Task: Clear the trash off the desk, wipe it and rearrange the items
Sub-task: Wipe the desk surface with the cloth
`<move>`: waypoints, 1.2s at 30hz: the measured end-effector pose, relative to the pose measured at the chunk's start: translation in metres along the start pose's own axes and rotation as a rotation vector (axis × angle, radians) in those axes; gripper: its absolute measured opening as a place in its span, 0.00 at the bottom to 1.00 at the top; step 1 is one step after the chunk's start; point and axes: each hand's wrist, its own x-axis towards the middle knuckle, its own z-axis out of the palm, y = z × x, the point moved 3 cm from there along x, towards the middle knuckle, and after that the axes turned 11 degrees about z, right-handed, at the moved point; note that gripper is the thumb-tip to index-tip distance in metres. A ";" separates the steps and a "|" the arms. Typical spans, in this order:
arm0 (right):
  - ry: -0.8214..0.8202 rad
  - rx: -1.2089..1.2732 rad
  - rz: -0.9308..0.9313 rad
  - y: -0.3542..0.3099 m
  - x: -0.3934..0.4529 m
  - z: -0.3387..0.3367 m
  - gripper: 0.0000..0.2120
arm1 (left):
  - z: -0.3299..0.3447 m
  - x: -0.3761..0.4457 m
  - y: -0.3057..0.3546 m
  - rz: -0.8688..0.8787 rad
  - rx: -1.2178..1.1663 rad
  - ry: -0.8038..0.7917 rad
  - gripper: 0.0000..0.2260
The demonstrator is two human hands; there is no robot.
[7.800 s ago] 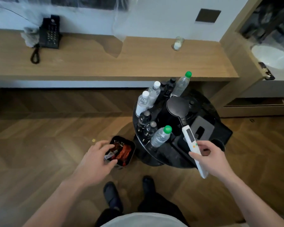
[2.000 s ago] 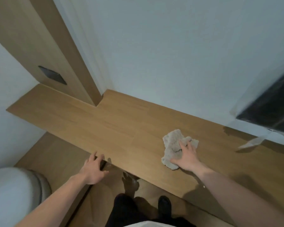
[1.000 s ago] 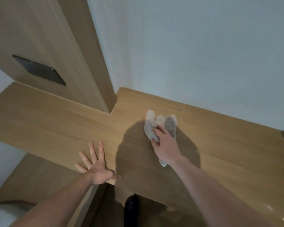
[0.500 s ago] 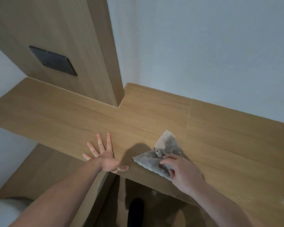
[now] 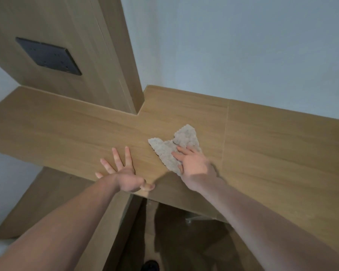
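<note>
Light oak wood-grain tabletop (image 5: 272, 145) against a pale white wall (image 5: 243, 55), wood panel (image 5: 82, 45) with a dark square plate (image 5: 48, 56) at left. Head view: crumpled grey-beige fuzzy cloth (image 5: 170, 148) lies flat near the front edge, two points sticking up. Right hand (image 5: 194, 165) presses it with straight fingers, not clenched. Left hand (image 5: 125, 173) rests splayed flat on the tabletop just beside. Versus half a second ago, cloth sits farther from the edge, spread differently. No readable writing.
</note>
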 end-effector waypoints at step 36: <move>0.550 0.818 0.707 0.150 -0.177 -0.027 0.18 | 0.005 0.029 -0.019 0.020 0.284 -0.040 0.70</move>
